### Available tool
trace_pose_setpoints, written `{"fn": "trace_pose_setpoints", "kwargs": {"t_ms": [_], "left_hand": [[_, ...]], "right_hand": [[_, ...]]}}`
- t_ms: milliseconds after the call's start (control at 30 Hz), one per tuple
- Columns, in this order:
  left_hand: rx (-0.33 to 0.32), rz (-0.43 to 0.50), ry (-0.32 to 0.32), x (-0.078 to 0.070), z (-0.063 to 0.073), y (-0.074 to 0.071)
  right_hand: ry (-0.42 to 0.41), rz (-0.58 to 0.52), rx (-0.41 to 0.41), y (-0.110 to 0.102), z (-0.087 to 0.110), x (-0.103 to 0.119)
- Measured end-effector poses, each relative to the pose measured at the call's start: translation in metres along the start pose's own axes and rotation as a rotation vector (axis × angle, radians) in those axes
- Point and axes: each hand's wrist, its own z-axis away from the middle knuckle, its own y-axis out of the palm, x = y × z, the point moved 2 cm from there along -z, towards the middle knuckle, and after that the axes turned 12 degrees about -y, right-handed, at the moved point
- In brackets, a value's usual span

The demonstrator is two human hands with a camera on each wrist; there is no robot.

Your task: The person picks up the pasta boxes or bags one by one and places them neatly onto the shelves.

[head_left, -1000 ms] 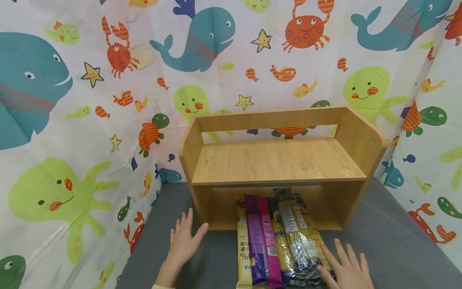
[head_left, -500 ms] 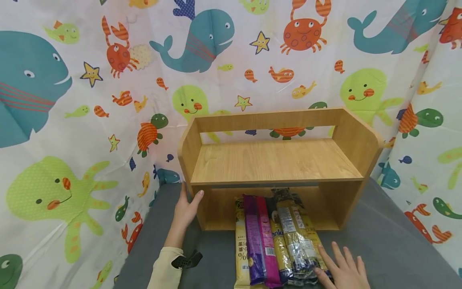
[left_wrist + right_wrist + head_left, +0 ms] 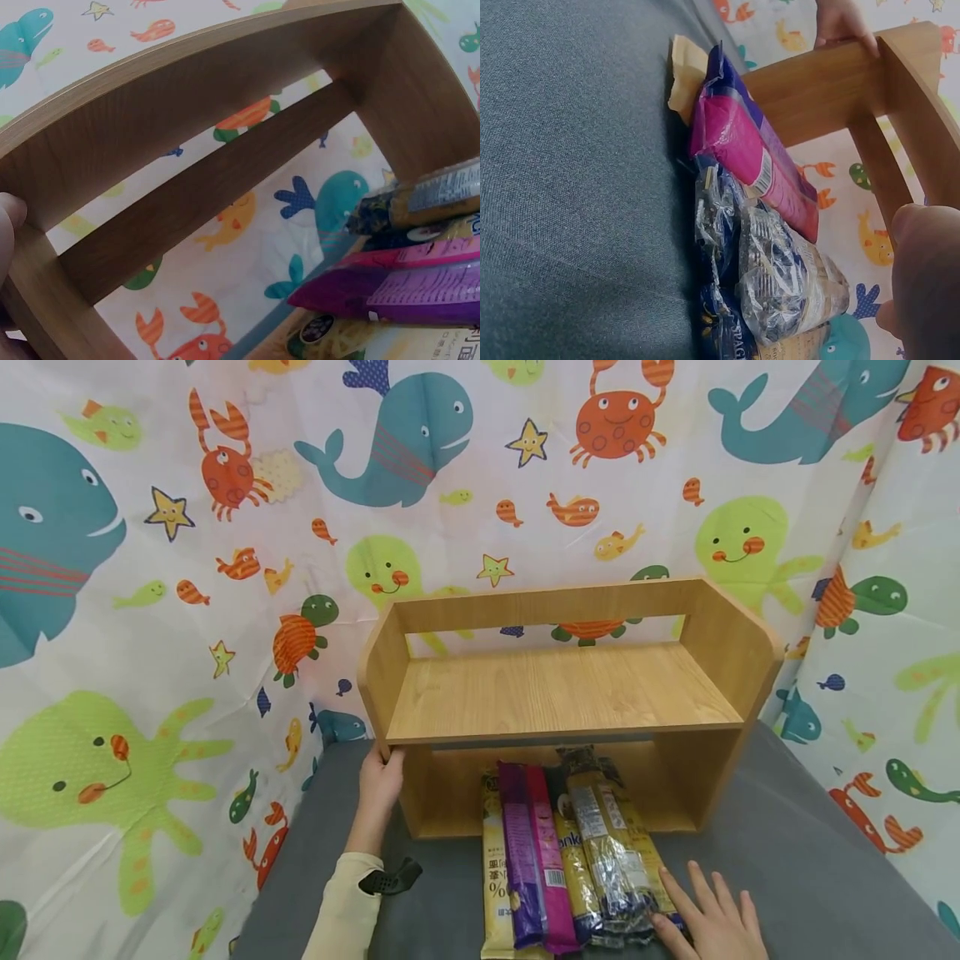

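Note:
A light wooden two-tier shelf (image 3: 570, 689) stands on the grey surface. My left hand (image 3: 378, 789) grips the front edge of its left side panel, thumb on the inner side; the right wrist view also shows this hand (image 3: 841, 22) on the panel. Packs lie side by side, partly inside the lower tier: a yellow noodle pack (image 3: 495, 868), a purple-and-pink pack (image 3: 534, 860), and yellow and clear spaghetti packs (image 3: 607, 843). My right hand (image 3: 712, 918) is beside their near right end, fingers straight and spread. Whether its thumb touches the packs, I cannot tell.
A white curtain (image 3: 450, 552) printed with sea animals hangs behind the shelf and along both sides. Grey cloth (image 3: 780, 843) covers the surface beneath. A black strap end (image 3: 392, 878) sticks out at my left wrist.
My left hand has moved forward from the grey surface up to the shelf's left panel and taken hold of it. The right hand stays beside the packs. The head view has shifted slightly.

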Motion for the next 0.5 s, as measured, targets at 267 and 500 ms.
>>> {"fn": "trace_pose_setpoints", "kwargs": {"t_ms": [267,500], "left_hand": [[-0.016,-0.044,0.024,0.002,-0.001,-0.001],[-0.027,-0.062,0.049,0.005,-0.002,-0.002]], "right_hand": [[-0.014,0.014,-0.018,-0.002,0.0,0.006],[-0.043,-0.043,-0.025,-0.011,-0.007,0.012]]}}
